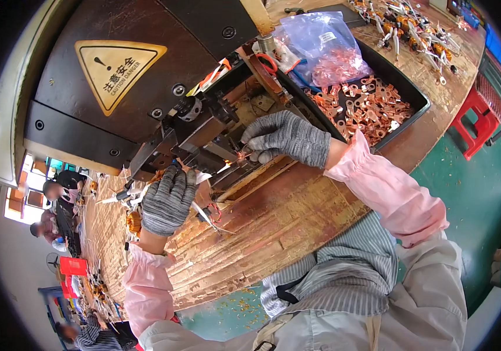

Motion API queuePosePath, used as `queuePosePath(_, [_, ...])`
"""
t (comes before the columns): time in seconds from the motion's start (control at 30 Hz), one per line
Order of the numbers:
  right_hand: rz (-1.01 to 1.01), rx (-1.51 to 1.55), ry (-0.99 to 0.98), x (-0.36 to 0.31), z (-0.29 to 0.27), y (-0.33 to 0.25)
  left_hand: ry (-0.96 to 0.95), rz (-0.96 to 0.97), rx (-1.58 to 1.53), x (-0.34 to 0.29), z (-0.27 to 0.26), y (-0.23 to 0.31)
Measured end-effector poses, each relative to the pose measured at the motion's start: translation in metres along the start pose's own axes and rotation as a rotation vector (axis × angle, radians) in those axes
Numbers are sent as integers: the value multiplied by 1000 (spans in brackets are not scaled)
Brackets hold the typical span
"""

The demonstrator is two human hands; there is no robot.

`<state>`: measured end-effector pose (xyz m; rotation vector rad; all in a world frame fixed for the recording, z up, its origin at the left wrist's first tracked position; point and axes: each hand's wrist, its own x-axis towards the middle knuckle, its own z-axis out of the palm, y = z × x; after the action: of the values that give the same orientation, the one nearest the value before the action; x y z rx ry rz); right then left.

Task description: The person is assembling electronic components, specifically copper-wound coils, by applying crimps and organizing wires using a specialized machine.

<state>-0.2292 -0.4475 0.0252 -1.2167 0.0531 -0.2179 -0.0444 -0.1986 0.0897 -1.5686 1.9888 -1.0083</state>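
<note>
My right hand [290, 139], in a grey striped glove, is closed with its fingertips pinched on a small copper cable lug [242, 155] at the tooling of a dark press machine [204, 126]. My left hand [170, 200], gloved the same way, curls round a white-sleeved wire [202, 176] whose end points toward that lug. Whether wire and lug touch is too small to tell. An orange copper-wound coil [134, 222] lies beside my left wrist. Another white lead [202, 213] and thin red wire [215, 215] rest below the press, right of that hand.
At the right of the press, a black tray [419, 105] holds loose copper lugs [373, 105] and a clear plastic bag [323, 38]. Coils with white leads [405, 26] pile up at far right. A red stool [475, 117] stands beyond the worn wooden table [250, 251]. People sit at far left.
</note>
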Motion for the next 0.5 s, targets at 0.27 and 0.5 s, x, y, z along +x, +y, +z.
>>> queuePosePath(0.27, [-40,-104,36,9,-3,-2,-54,-1,13,-2,2,-3])
queuePosePath(0.5, [-105,-233,169,-8,-16,-12,-52,15,26,-1,4,-1])
